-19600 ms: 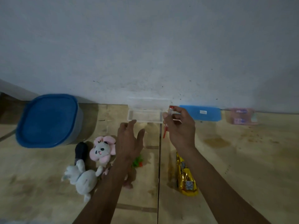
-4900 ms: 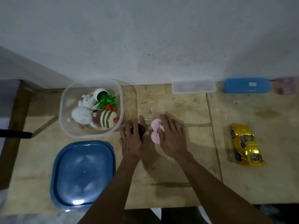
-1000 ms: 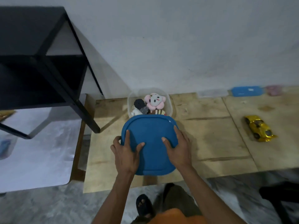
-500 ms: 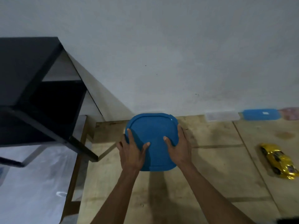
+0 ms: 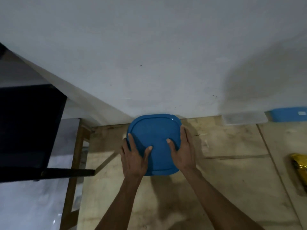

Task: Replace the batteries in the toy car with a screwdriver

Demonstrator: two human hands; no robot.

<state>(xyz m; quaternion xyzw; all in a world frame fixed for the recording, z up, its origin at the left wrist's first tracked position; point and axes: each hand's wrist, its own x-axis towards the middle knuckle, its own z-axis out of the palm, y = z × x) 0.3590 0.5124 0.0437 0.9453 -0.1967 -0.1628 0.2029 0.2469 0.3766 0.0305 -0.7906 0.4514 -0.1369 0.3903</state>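
Head view: the left hand point(image 5: 134, 159) and right hand point(image 5: 182, 151) lie spread flat on the blue lid point(image 5: 153, 130), pinching nothing. The gold toy car point(image 5: 299, 170) sits well apart at the surface point(image 5: 232, 180) edge, cropped by the frame. Uneven pressing could pop a corner, which is probably unsealed at the wall side.

I'm at a rough plywood bench point(image 5: 224, 180) pushed against a bare, scuffed white wall point(image 5: 149, 55) in a dim, plain room, likely a home. Plastic storage boxes point(image 5: 245, 117) line the wall; a black metal rack point(image 5: 29, 127) stands alongside.
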